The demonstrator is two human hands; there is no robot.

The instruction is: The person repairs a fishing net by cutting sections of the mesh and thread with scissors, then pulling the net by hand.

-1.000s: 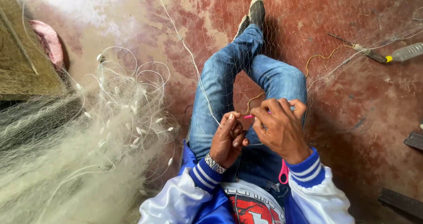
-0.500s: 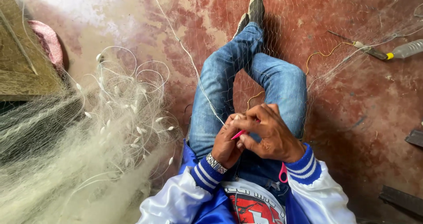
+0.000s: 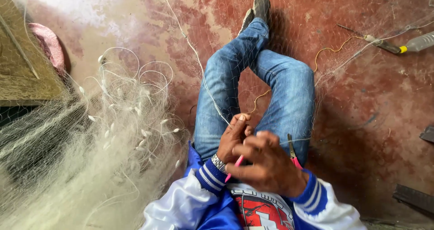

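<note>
Both hands, left hand (image 3: 233, 142) and right hand (image 3: 266, 166), pinch a pink tool (image 3: 233, 167) and white line (image 3: 199, 62) over the lap

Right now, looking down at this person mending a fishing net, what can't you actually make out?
Head view only:
- Pink tool: mostly hidden under the right hand; its kind is unclear.
- Left hand: its grip on the net line is covered by its own fingers.
- Scissors: handles hidden behind the right wrist.
- Net pile: cut off by the left and bottom edges.
- Bottle: cut by the right edge.
</note>
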